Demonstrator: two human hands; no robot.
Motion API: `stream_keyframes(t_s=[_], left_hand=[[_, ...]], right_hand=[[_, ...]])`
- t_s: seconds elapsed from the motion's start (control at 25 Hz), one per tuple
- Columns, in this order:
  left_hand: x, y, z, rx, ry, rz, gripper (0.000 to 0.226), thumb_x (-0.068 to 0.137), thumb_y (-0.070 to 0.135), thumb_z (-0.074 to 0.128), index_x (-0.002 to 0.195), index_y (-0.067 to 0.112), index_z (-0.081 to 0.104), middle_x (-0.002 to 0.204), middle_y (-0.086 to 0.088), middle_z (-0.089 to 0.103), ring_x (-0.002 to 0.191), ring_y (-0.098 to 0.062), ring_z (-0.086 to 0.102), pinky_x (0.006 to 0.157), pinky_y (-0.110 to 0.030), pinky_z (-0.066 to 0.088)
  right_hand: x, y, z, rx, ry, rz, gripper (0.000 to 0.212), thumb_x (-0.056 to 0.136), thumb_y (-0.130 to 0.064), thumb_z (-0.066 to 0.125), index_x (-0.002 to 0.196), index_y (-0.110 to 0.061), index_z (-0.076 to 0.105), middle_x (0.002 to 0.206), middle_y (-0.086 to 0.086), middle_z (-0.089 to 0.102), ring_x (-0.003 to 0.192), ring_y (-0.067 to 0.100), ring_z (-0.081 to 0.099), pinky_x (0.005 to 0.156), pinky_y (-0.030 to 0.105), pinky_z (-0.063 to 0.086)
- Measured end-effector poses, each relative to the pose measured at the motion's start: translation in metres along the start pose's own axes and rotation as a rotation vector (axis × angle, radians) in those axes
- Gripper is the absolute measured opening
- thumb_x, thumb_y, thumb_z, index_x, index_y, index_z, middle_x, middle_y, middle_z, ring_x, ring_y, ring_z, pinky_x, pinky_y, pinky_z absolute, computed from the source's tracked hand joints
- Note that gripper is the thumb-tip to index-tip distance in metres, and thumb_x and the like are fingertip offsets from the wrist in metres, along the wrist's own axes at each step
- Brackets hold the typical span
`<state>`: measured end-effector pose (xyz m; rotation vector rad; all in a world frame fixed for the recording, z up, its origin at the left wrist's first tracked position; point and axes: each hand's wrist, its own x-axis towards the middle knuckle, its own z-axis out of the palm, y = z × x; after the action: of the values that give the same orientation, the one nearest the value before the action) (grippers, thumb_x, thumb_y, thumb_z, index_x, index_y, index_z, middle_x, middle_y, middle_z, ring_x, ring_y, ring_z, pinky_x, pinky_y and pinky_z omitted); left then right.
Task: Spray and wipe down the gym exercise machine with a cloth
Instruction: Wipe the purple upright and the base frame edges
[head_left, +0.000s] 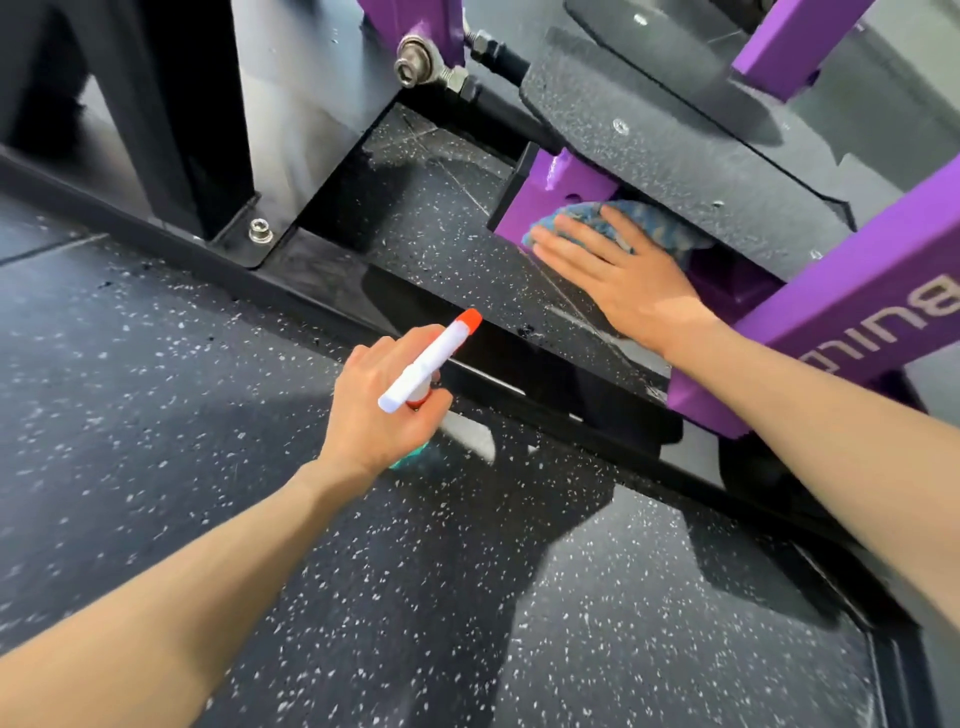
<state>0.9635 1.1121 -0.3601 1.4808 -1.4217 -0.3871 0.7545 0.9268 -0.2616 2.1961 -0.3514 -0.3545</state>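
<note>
Item: cleaning of a gym exercise machine (841, 312), purple frame, right and upper right of the frame. Left hand (379, 410), centre of the frame: fingers clenched round the neck of a spray bottle (431, 358), white head with orange nozzle tip pointing up and right toward the machine, probably kept aimed for a further spray. Bottle body: teal, showing only as a sliver below the hand; contents and fill level cannot be told. Right hand (618, 275), right of centre: fingers straight and laid flat, pressing a blue cloth (649, 223) against a purple bracket (545, 202) tucked under the grey textured footplate (675, 140); the flat palm likely spreads pressure over the bracket face for wiping. The cloth is bunched beyond the fingertips, partly back in the shadowed gap beneath the plate. Black base rail (519, 395): runs diagonally from left edge to lower right, between the two hands. Speckled rubber floor (156, 389): lower left and bottom of the frame. Bolt (260, 231): on the black foot plate, left of centre. Stage, as judged: wiping under way on the low bracket.
</note>
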Motion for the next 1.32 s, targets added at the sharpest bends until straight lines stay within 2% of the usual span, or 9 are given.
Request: stream_keyframes(t_s=[0.12, 0.28, 0.48, 0.6, 0.8, 0.96, 1.08, 1.2, 1.32], left_hand=[[0.0, -0.001, 0.002, 0.017, 0.013, -0.004, 0.042, 0.067, 0.022, 0.046, 0.105, 0.021, 0.064, 0.071, 0.004, 0.063, 0.066, -0.027, 0.056, 0.068, -0.044, 0.049], [0.001, -0.003, 0.002, -0.012, -0.016, -0.025, 0.049, 0.066, 0.026, 0.047, 0.111, 0.02, 0.066, 0.074, 0.008, 0.064, 0.069, -0.026, 0.059, 0.071, -0.041, 0.05], [0.004, 0.0, 0.0, 0.001, -0.01, -0.054, 0.047, 0.064, 0.014, 0.054, 0.108, 0.021, 0.066, 0.072, 0.008, 0.064, 0.068, -0.028, 0.059, 0.07, -0.041, 0.05], [0.003, 0.0, 0.002, -0.021, -0.016, -0.065, 0.045, 0.064, 0.015, 0.053, 0.108, 0.02, 0.066, 0.072, 0.009, 0.063, 0.069, -0.029, 0.06, 0.071, -0.043, 0.051], [0.004, -0.002, 0.0, -0.027, -0.023, -0.055, 0.044, 0.065, 0.02, 0.052, 0.107, 0.023, 0.064, 0.072, 0.006, 0.064, 0.069, -0.027, 0.059, 0.071, -0.043, 0.051], [0.002, -0.001, -0.001, -0.007, -0.002, -0.053, 0.045, 0.065, 0.017, 0.054, 0.108, 0.018, 0.066, 0.072, 0.002, 0.066, 0.07, -0.031, 0.06, 0.071, -0.042, 0.051], [0.003, -0.001, -0.001, -0.002, -0.027, -0.065, 0.045, 0.065, 0.016, 0.055, 0.108, 0.017, 0.067, 0.073, 0.002, 0.066, 0.071, -0.031, 0.06, 0.07, -0.035, 0.047], [0.004, 0.0, -0.001, 0.003, -0.037, -0.067, 0.043, 0.065, 0.018, 0.053, 0.106, 0.019, 0.065, 0.074, 0.003, 0.065, 0.07, -0.028, 0.058, 0.069, -0.031, 0.042], [0.003, -0.001, -0.002, -0.003, -0.022, -0.071, 0.042, 0.065, 0.016, 0.053, 0.105, 0.018, 0.065, 0.073, 0.001, 0.065, 0.069, -0.03, 0.058, 0.07, -0.033, 0.044]], right_hand=[[0.018, 0.005, -0.01, 0.113, 0.037, 0.038, 0.067, 0.082, 0.005, 0.016, 0.148, -0.005, 0.028, 0.155, 0.003, 0.028, 0.142, 0.021, 0.026, 0.117, 0.033, -0.005], [0.032, -0.009, -0.013, -0.066, -0.019, 0.122, 0.066, 0.082, 0.003, 0.023, 0.148, -0.006, 0.022, 0.155, 0.002, 0.026, 0.142, 0.02, 0.026, 0.116, 0.038, 0.002], [0.017, -0.027, -0.007, -0.299, -0.204, -0.143, 0.063, 0.088, -0.004, 0.019, 0.15, -0.006, 0.011, 0.16, 0.001, 0.002, 0.147, 0.019, 0.006, 0.119, 0.043, -0.002], [0.046, -0.029, -0.021, -0.389, -0.291, -0.226, 0.059, 0.099, -0.017, 0.021, 0.147, 0.0, -0.011, 0.158, 0.008, -0.015, 0.145, 0.023, -0.014, 0.115, 0.044, -0.009], [-0.028, -0.033, -0.016, -0.318, -0.53, 0.0, 0.068, 0.1, -0.02, 0.03, 0.132, -0.001, -0.027, 0.151, 0.005, -0.033, 0.142, 0.023, -0.024, 0.115, 0.047, -0.01], [-0.039, -0.063, -0.044, -0.1, -0.645, 0.283, 0.056, 0.099, -0.013, 0.032, 0.149, -0.008, 0.008, 0.159, 0.004, 0.002, 0.146, 0.025, 0.007, 0.113, 0.038, 0.024], [-0.024, -0.06, -0.061, -0.071, -0.803, 0.471, 0.048, 0.1, -0.017, 0.026, 0.144, 0.002, 0.025, 0.15, 0.016, 0.025, 0.134, 0.03, 0.031, 0.103, 0.032, 0.03], [-0.032, -0.061, -0.059, -0.183, -1.047, 0.285, 0.042, 0.099, -0.022, 0.031, 0.137, -0.01, 0.044, 0.136, 0.013, 0.045, 0.126, 0.029, 0.04, 0.105, 0.036, 0.03], [-0.039, -0.071, -0.05, -0.377, -1.279, 0.041, 0.043, 0.095, -0.028, 0.043, 0.136, -0.02, 0.049, 0.137, 0.011, 0.049, 0.127, 0.039, 0.04, 0.103, 0.055, 0.027]])
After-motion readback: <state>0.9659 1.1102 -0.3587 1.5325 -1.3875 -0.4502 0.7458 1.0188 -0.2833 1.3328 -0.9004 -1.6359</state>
